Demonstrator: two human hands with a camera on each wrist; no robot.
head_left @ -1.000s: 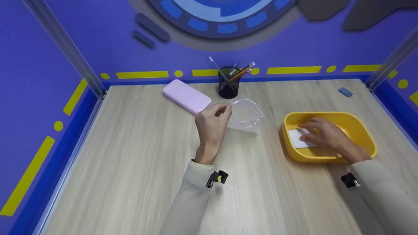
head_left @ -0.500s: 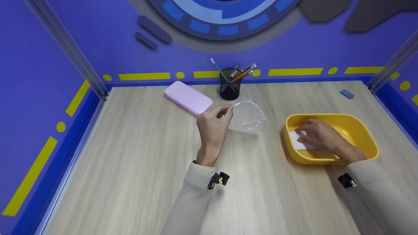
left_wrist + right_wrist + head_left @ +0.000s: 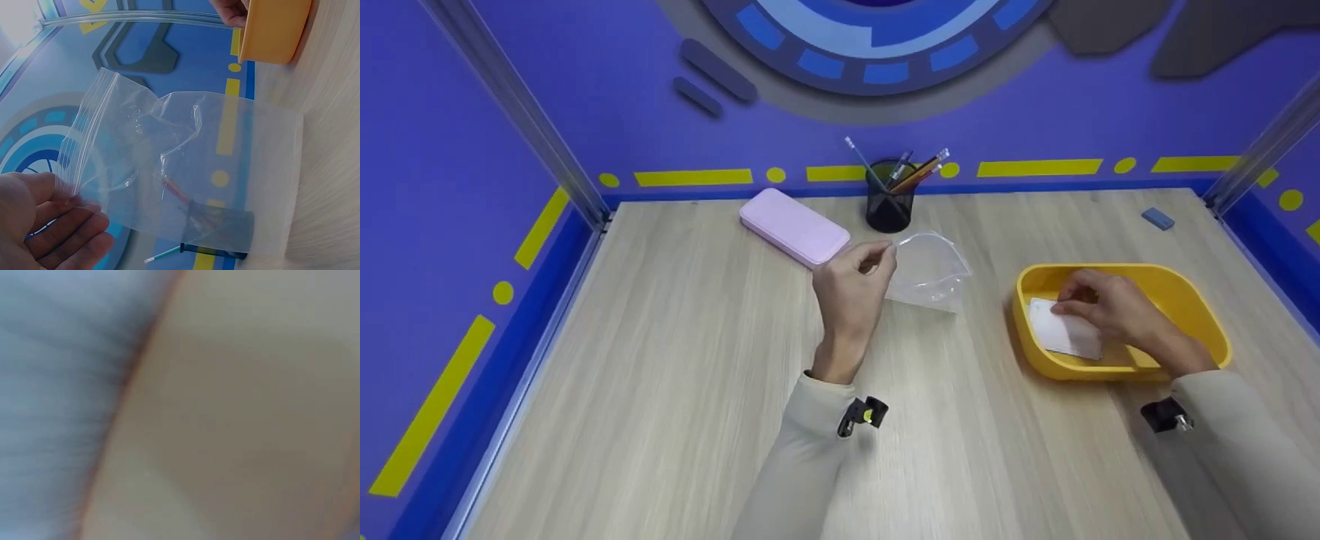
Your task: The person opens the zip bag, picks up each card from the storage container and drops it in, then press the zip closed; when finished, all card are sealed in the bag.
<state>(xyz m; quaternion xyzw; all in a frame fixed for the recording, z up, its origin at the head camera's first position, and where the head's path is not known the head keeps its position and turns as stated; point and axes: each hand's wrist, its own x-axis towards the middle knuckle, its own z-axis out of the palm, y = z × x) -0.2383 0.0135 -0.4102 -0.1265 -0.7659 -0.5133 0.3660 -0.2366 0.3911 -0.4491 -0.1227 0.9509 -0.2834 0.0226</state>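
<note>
Between thumb and index finger, my left hand [image 3: 851,300] pinches a clear zip bag [image 3: 928,270] by its zip edge. In the left wrist view the bag [image 3: 146,140] hangs spread out and see-through, the other fingers of the hand [image 3: 62,230] loosely bent below. My right hand [image 3: 1117,307] reaches into a yellow bin [image 3: 1110,268] on the right. Its thumb and fingertips pinch the upper edge of a white card or folded paper [image 3: 1061,335], which lies tilted in the bin's left part. The right wrist view is too blurred and close to show the hand.
A pink case [image 3: 793,225] lies at the back, left of a black mesh cup [image 3: 889,210] holding several pencils and pens. A small blue-grey block [image 3: 1158,218] sits at the back right. Walls stand behind and at both sides of the wooden table [image 3: 660,360].
In the bin my right fingers have closed on the white card, and it has turned and lifted slightly. The left hand keeps its hold on the bag. The head view has shifted slightly.
</note>
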